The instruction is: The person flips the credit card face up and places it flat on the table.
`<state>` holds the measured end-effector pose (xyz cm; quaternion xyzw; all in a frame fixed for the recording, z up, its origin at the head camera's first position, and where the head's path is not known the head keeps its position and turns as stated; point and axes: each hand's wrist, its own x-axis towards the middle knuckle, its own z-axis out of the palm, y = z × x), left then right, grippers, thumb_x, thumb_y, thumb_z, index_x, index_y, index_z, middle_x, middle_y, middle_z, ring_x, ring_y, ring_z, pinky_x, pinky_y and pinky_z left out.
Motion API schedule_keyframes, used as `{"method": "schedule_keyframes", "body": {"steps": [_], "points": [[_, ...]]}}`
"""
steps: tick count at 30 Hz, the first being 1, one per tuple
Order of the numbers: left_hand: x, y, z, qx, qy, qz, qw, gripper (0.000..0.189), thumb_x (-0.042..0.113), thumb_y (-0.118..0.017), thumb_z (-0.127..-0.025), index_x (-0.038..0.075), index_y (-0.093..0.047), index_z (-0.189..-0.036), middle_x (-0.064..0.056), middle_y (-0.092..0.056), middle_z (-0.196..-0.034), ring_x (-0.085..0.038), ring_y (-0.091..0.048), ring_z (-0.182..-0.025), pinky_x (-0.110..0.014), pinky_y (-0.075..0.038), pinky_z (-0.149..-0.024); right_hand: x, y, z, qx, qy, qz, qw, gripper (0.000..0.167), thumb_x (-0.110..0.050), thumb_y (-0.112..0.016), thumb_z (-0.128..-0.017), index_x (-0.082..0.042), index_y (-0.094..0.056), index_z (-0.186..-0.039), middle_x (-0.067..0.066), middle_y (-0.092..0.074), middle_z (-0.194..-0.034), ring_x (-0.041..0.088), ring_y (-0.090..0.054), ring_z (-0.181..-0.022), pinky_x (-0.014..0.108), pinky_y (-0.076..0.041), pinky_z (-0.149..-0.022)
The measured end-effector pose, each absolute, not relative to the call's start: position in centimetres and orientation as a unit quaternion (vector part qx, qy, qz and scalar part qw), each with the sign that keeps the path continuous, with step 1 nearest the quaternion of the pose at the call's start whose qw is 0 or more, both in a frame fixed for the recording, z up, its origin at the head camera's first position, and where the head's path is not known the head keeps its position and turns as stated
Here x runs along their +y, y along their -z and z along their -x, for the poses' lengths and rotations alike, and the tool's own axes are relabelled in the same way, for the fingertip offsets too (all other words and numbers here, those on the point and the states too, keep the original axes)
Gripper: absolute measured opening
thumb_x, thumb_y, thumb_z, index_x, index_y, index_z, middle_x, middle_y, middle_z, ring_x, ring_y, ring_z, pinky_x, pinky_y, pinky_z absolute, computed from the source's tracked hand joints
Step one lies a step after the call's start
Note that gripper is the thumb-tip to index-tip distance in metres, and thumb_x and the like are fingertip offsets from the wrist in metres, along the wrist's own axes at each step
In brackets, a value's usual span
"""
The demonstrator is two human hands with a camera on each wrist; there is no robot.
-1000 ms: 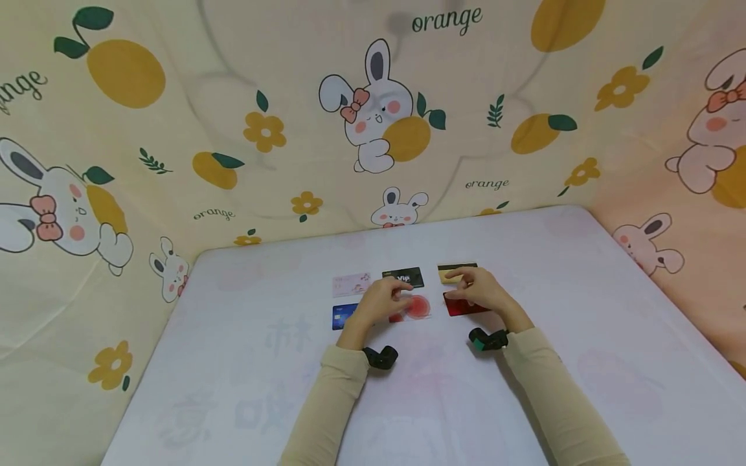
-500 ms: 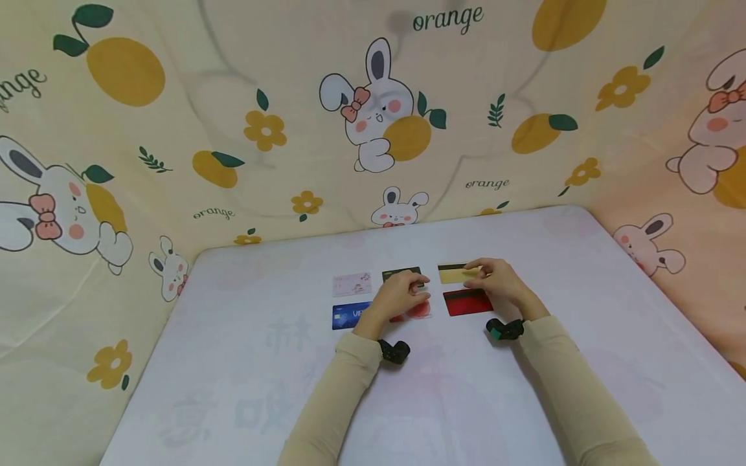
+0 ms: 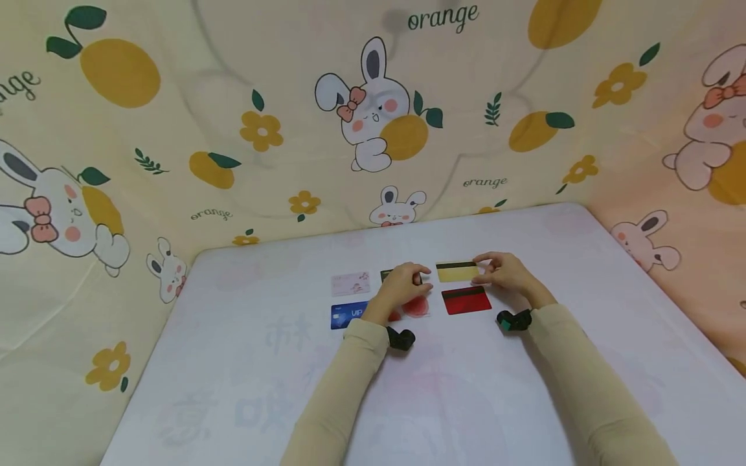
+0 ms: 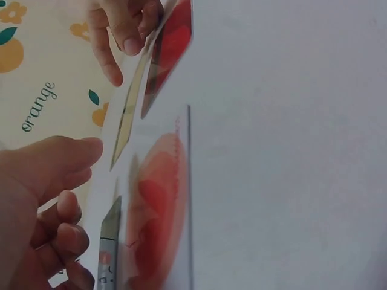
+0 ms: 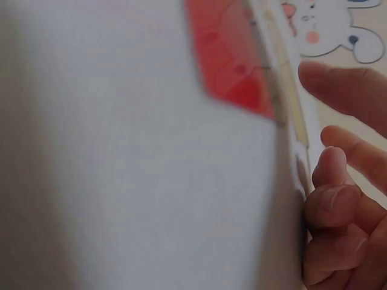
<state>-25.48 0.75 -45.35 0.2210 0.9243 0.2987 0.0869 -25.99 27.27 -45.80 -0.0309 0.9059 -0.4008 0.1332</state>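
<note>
Six or so flat plastic cards make two rows on the white table [image 3: 280,401]; several show in the head view. My right hand [image 3: 506,272] has its thumb and forefinger apart, fingertips right at the right edge of a gold card [image 3: 456,272] with a black stripe. Just nearer lies a red card [image 3: 466,300], also striped. My left hand [image 3: 399,289], loosely bent with nothing in its fingers, hovers over a dark card [image 3: 386,276] and partly hides it. Below that hand is a card with a red round print [image 3: 416,307], large in the left wrist view.
Left of the left hand lie a pale pink card [image 3: 350,283] and a blue VIP card [image 3: 346,315]. A cloth wall [image 3: 326,103] printed with rabbits and oranges rises behind the table. Both wrists wear small black cameras.
My right hand has moved right, off the red and gold cards to the gold card's right edge. My left hand has shifted right and slightly away, uncovering the blue card and covering the dark one.
</note>
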Motion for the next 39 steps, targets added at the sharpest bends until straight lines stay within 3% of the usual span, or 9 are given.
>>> {"method": "schedule_keyframes", "body": {"steps": [16,25,39], "points": [[1.3,46.0,26.0,0.929,-0.294,-0.21,0.083,0.033,0.028,-0.067,-0.09,0.018,-0.066,-0.121,0.002,-0.05,-0.084,-0.009,-0.046,-0.079,-0.018,-0.035,-0.068,27.6,45.9,27.8,0.917,0.357,0.064,0.166,0.067,-0.025,-0.08,-0.077,-0.001,-0.053,-0.134,0.002,-0.05,-0.075,0.011,-0.048,-0.061,0.022,-0.037,-0.057],[1.1,46.0,26.2,0.927,-0.302,-0.211,0.076,0.032,0.027,-0.067,-0.09,0.015,-0.066,-0.12,0.003,-0.048,-0.082,-0.009,-0.045,-0.08,-0.018,-0.034,-0.069,27.4,45.7,28.5,0.92,0.337,0.065,0.189,0.057,-0.024,-0.077,-0.08,-0.005,-0.054,-0.128,0.007,-0.049,-0.082,0.019,-0.047,-0.082,0.028,-0.036,-0.071],[1.2,45.9,26.5,0.927,-0.299,-0.215,0.073,0.033,0.024,-0.068,-0.089,0.013,-0.066,-0.12,0.001,-0.049,-0.083,-0.009,-0.043,-0.079,-0.019,-0.034,-0.072,27.0,45.6,29.3,0.899,0.361,0.109,0.22,0.051,-0.012,-0.076,-0.077,0.007,-0.047,-0.115,-0.002,-0.043,-0.069,0.011,-0.043,-0.068,0.025,-0.036,-0.066]]}}
